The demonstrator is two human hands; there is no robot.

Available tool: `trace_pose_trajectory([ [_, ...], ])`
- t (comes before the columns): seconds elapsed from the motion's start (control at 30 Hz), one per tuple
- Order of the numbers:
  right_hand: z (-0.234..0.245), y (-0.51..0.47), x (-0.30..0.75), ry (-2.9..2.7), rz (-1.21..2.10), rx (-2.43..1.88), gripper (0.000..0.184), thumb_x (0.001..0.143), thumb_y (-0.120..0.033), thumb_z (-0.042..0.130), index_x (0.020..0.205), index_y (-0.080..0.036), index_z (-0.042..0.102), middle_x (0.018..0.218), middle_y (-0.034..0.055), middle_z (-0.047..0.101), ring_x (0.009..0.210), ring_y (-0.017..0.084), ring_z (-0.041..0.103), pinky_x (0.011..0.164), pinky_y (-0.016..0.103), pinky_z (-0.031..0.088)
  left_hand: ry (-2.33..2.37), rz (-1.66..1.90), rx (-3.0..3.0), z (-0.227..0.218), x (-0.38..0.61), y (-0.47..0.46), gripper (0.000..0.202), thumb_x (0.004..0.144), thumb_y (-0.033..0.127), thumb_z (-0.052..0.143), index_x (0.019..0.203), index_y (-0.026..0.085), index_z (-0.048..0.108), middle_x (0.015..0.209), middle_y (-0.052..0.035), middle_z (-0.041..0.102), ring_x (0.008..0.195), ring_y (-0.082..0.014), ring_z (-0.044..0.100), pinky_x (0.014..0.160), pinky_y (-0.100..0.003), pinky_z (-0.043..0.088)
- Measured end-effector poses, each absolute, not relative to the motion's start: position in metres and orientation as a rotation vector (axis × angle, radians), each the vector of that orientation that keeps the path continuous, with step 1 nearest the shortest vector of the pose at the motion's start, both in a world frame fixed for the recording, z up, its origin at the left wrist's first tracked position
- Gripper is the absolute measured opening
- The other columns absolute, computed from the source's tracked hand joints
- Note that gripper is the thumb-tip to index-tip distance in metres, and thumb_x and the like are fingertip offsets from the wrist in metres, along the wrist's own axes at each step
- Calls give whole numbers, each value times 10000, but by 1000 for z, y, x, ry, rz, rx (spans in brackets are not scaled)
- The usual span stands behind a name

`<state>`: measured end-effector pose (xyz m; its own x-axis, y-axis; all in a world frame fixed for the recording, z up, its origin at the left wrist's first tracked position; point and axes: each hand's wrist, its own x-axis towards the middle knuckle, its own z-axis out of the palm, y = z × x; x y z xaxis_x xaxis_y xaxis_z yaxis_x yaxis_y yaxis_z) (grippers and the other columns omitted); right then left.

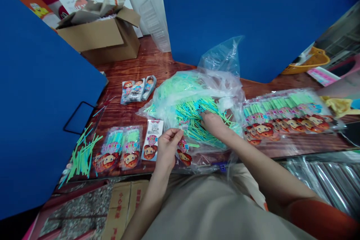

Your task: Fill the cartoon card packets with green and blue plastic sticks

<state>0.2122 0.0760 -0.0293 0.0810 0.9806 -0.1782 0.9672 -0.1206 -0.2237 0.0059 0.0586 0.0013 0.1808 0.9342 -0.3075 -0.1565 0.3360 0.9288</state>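
My left hand is closed in a pinch at the top edge of a clear packet printed with a cartoon face. One green stick lies across that packet. To the right, my right hand has its curled fingers in a heap of thin green and blue plastic sticks, and its fingertips are partly hidden among them. The heap spills from a large clear plastic bag. Just left of my left hand lies a flat printed card with the same face, beside filled stick packets.
More filled packets overlap in a row at the right. Stacked printed cards lie behind my left hand. Loose sticks sit at the left table edge. A cardboard box stands at the back left, and blue panels border the table.
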Motion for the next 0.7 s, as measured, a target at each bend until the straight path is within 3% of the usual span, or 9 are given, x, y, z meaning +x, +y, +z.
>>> trace_pose_trajectory([
  [0.13,-31,71,232,-2026,411,-2174,207,912,-253,532,903,-126,694,916,130,703,824,222,648,751,290,462,1100,956,878,-1,6,60,311,670,410,810,729,144,658,622,18,610,486,-70,496,470,-185,416],
  [0.27,-37,62,249,-1732,414,-1969,365,961,-431,451,770,-173,625,682,36,623,622,161,548,603,265,428,1095,968,880,1,11,61,308,672,406,806,745,144,662,631,17,619,481,-70,495,455,-185,409],
  [0.37,-46,55,251,-1422,546,-1710,415,850,-575,580,706,-186,608,616,2,575,567,148,497,566,272,405,1115,972,873,5,17,61,336,627,414,828,740,143,665,600,27,601,471,-71,488,441,-185,398],
  [0.43,-51,52,249,-1347,614,-1655,432,792,-608,630,695,-187,610,608,-4,567,558,146,487,565,278,404,1116,961,868,6,20,61,345,615,422,832,737,146,665,590,33,594,462,-71,482,435,-187,390],
  [0.57,-52,51,248,-1275,652,-1639,453,837,-623,567,711,-188,591,578,-16,517,542,142,467,528,269,377,1097,953,878,6,23,59,303,637,395,822,728,150,670,592,33,600,473,-68,486,468,-188,397],
  [0.7,-46,50,245,-1373,675,-1606,452,793,-623,635,684,-186,604,586,-20,523,564,138,462,570,274,378,1104,979,880,5,23,57,269,636,357,822,694,144,669,596,29,611,531,-65,510,536,-176,410],
])
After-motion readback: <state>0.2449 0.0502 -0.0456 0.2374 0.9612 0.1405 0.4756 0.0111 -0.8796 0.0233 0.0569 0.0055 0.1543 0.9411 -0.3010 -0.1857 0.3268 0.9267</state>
